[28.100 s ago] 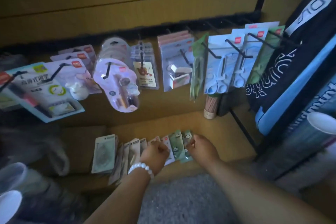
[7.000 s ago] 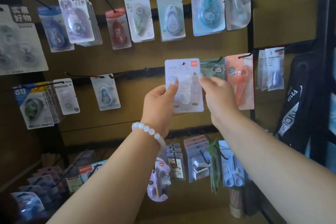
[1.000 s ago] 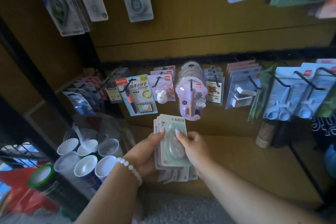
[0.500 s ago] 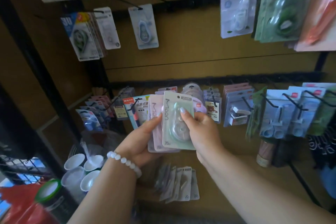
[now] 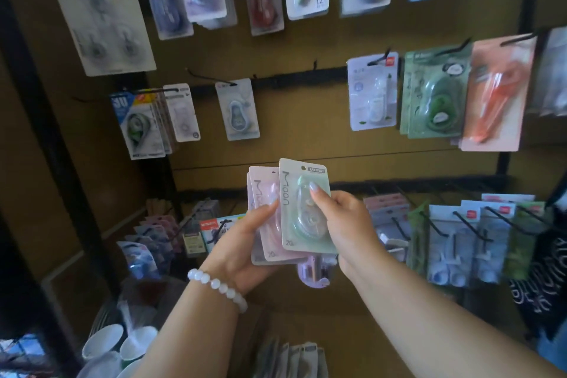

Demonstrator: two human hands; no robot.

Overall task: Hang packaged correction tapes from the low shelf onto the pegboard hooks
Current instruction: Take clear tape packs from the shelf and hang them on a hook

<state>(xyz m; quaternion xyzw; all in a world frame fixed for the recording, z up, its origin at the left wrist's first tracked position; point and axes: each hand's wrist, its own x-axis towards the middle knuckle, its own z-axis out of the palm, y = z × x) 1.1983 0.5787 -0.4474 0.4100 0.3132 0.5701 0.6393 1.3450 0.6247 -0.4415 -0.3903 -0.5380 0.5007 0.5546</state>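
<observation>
One green correction-tape pack (image 5: 299, 209) stands upright before the pegboard (image 5: 300, 138), pinched by the right hand (image 5: 340, 218), thumb on its blister. Behind it, the left hand (image 5: 242, 242) grips at least two pink packs (image 5: 264, 218), fanned. More packs (image 5: 294, 359) lie on the low shelf (image 5: 352, 334).

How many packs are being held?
3: green pack in front, pinched by right hand; pink pack behind it; pale pack rearmost, in left hand. More may be hidden.

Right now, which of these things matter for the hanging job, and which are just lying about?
Job:
green Moon pack, right hand
pink Moon packs, left hand
bare hook
packs on low shelf

Lying about:
paper cups
scissors packs
orange pack
</observation>
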